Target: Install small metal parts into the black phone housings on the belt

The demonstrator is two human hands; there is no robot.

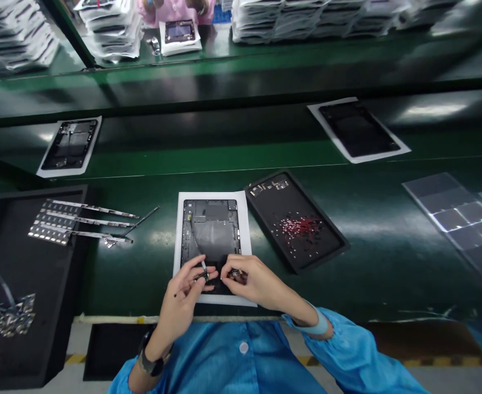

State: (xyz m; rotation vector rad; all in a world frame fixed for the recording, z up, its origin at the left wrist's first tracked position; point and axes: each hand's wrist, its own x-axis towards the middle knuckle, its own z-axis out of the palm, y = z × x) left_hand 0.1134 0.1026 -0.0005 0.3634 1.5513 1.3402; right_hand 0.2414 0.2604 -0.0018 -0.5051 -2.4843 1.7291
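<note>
My left hand (183, 293) is closed on a small circuit board (202, 277) with a grey flex cable (195, 235) running up from it. Beneath both hands is an open tablet housing (214, 224), dark inside, lying on a white sheet (246, 241); the cable's far end reaches its upper left part. My right hand (251, 276) is pinched just to the right of the board. A speck of white shows at its fingertips, and small dark parts with light spots show within its curled fingers; their kind cannot be made out.
Right of the housing, a black tray (282, 235) holds red-wired parts (300, 226) and small boards. A larger black tray (60, 295) with flex strips (95, 221) stands left. Two more housings (70, 143) (358, 128) lie farther back. Clear plastic sheets (458, 213) lie right. Another person (175, 11) is across the bench.
</note>
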